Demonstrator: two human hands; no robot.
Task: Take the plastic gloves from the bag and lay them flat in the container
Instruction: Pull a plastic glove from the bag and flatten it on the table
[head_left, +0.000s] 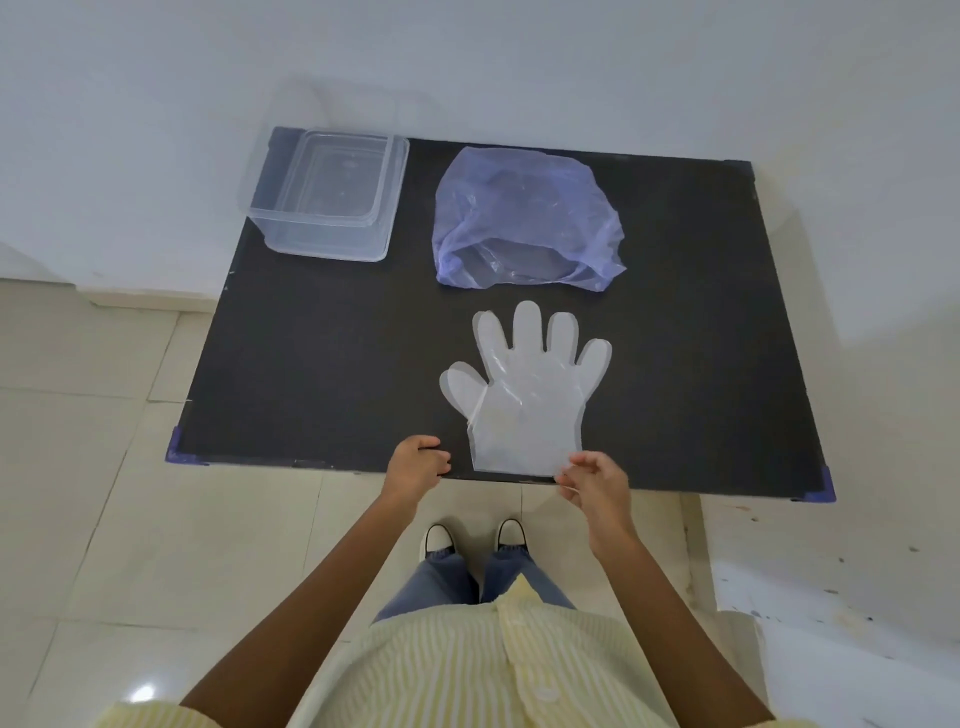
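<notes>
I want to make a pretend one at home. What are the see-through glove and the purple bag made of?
The glove looks like thin, clear plastic film: the dark table shows through it, slightly milky. The bag seems to be thin, translucent purple plastic, crinkled and a little shiny.

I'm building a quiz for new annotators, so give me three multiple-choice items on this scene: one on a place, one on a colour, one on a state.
1. Where does the clear container stand?
A. far left corner of the table
B. near right corner
C. on the floor

2. What colour is the bag?
A. green
B. translucent blue-purple
C. red

3. How does the plastic glove lie?
A. crumpled in the bag
B. folded inside the container
C. spread flat on the table, fingers pointing away from the person

Answers: 1 A, it stands at the far left corner, left of the bag. 2 B, the thin film looks blue-purple. 3 C, all five fingers are spread out, and the right hand pinches the cuff while the left hand rests at the table edge.
</notes>
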